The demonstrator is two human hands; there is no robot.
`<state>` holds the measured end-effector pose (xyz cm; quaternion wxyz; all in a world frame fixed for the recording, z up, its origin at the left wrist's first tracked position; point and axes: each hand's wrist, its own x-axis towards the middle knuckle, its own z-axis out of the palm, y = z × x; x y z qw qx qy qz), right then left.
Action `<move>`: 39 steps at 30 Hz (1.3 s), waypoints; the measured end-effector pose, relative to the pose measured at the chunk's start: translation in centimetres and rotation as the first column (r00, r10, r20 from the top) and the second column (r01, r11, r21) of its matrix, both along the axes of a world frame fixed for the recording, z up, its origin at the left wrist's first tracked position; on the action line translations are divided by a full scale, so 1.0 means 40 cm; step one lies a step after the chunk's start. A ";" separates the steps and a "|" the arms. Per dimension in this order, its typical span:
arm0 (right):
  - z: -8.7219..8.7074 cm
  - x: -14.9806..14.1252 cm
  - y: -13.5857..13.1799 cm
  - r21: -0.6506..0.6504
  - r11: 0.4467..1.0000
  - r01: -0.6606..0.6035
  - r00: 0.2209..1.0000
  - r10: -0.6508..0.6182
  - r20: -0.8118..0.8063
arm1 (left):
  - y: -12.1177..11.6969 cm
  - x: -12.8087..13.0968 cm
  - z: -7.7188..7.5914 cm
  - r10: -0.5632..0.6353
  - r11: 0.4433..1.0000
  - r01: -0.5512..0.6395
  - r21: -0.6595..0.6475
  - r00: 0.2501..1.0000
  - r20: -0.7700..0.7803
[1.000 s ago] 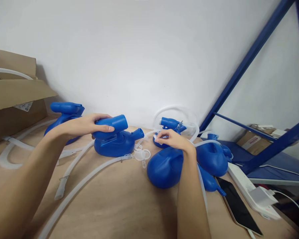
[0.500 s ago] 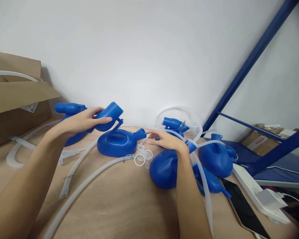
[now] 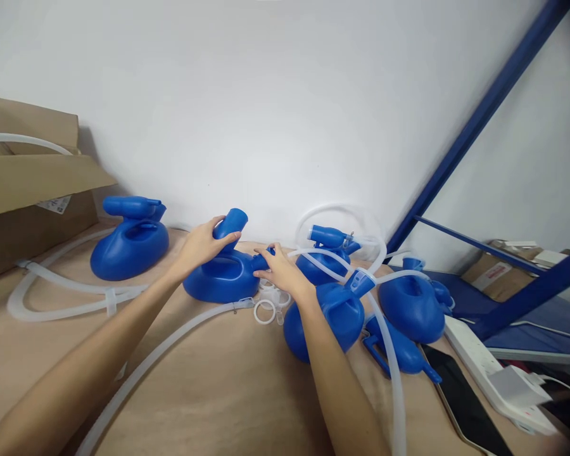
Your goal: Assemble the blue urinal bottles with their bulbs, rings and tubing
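My left hand (image 3: 204,244) is closed around a blue wide-mouthed funnel piece (image 3: 232,221), its round end tipped up to the right. The piece sits over the handle of a blue urinal bottle (image 3: 213,288) standing on the table. My right hand (image 3: 280,266) grips the short spout of the same bottle between thumb and fingers, covering much of it. White sealing rings (image 3: 265,311) lie just in front of that spout. A clear tube (image 3: 171,342) with a small metal clip at its end runs from near the rings to the front edge of view.
Another blue urinal bottle (image 3: 128,253) stands left beside a cardboard box (image 3: 38,234). Several more blue bottles (image 3: 323,323) with tubes crowd the right. A phone (image 3: 470,399) and a white power strip (image 3: 479,367) lie at the right edge, near a blue metal frame (image 3: 475,126).
My left hand has moved right and down with the funnel piece, bringing it onto the bottle. My right hand has moved left and closed on the bottle's spout.
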<state>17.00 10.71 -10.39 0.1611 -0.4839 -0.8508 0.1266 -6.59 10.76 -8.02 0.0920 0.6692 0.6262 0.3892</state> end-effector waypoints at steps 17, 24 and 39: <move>0.010 0.034 0.021 0.121 0.992 -0.035 0.985 0.055 -0.166 | -0.004 -0.213 0.059 -0.213 0.909 0.210 -0.360 0.977 0.031; 0.053 0.084 0.015 0.199 0.978 -0.057 0.923 0.128 -0.364 | -0.007 -0.169 0.040 -0.483 0.833 0.481 -0.272 0.873 0.065; 0.108 0.107 -0.025 0.225 0.974 0.020 0.822 0.112 -0.559 | 0.010 -0.220 0.052 -0.058 0.997 0.050 0.056 0.986 0.156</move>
